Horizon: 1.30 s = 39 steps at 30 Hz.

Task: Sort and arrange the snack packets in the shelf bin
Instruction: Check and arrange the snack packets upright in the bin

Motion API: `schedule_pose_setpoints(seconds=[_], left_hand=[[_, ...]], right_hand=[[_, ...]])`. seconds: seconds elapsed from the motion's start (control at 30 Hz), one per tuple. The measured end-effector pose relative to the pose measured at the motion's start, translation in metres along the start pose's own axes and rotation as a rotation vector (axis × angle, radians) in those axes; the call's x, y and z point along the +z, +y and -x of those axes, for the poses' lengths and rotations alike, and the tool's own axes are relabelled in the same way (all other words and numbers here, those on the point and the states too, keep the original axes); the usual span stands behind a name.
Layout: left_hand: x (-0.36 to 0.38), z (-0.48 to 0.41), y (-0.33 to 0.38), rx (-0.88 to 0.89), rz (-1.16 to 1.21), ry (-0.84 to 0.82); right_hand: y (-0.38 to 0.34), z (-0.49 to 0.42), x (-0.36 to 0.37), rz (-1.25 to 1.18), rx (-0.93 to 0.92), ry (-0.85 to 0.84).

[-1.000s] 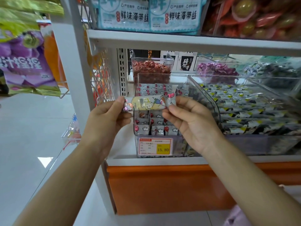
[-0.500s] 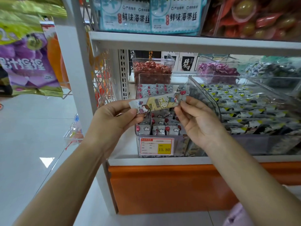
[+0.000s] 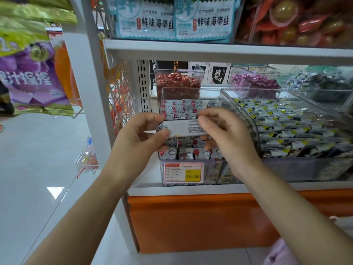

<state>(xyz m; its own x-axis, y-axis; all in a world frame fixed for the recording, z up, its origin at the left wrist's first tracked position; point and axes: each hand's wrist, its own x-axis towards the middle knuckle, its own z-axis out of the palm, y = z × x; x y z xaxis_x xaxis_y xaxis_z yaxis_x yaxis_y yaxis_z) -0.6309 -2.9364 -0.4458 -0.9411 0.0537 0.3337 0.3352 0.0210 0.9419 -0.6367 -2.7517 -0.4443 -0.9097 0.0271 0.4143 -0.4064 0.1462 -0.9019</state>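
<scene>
holding: one snack packet (image 3: 183, 129), long and flat, white back with small print facing the camera, spanned level between both hands. left hand (image 3: 137, 138) pinches its left end, thumb in front, fingers behind; right hand (image 3: 227, 138) pinches the right end. judged light, thin crinkly film, likely slick; contents possibly crushable, so grip the sealed ends, not the middle. just behind and below the hands: clear shelf bin (image 3: 191, 89) with rows of like packets (image 3: 188, 150). price tag (image 3: 183, 172) below the hands, on the bin front.
</scene>
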Motion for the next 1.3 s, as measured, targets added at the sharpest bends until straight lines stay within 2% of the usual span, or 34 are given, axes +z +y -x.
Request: schedule_pose_setpoints(seconds=[0.13,0.33,0.43,0.6,0.8,1.03,1.3], left_hand=[[-0.001,0.0,0.001,0.016,-0.078,-0.003],[0.002,0.003,0.003,0.106,-0.29,-0.043],[0.005,0.005,0.004,0.093,-0.34,-0.042],[0.002,0.003,0.006,0.031,-0.355,-0.029],[-0.007,0.0,0.011,-0.093,-0.212,-0.12],[-0.012,-0.001,0.013,-0.164,-0.202,-0.113],[-0.012,0.0,0.011,-0.109,-0.235,-0.087]], right_hand=[[0.001,-0.001,-0.001,0.131,-0.059,-0.038],[0.0,-0.003,-0.001,0.197,-0.121,0.042],[-0.001,-0.003,0.0,0.231,-0.148,0.036],[-0.002,0.001,0.004,0.242,-0.202,-0.039],[-0.004,0.002,0.007,0.252,-0.205,-0.104],[-0.004,0.002,0.009,0.241,-0.199,-0.125],[-0.004,0.001,0.008,0.214,-0.195,-0.122]])
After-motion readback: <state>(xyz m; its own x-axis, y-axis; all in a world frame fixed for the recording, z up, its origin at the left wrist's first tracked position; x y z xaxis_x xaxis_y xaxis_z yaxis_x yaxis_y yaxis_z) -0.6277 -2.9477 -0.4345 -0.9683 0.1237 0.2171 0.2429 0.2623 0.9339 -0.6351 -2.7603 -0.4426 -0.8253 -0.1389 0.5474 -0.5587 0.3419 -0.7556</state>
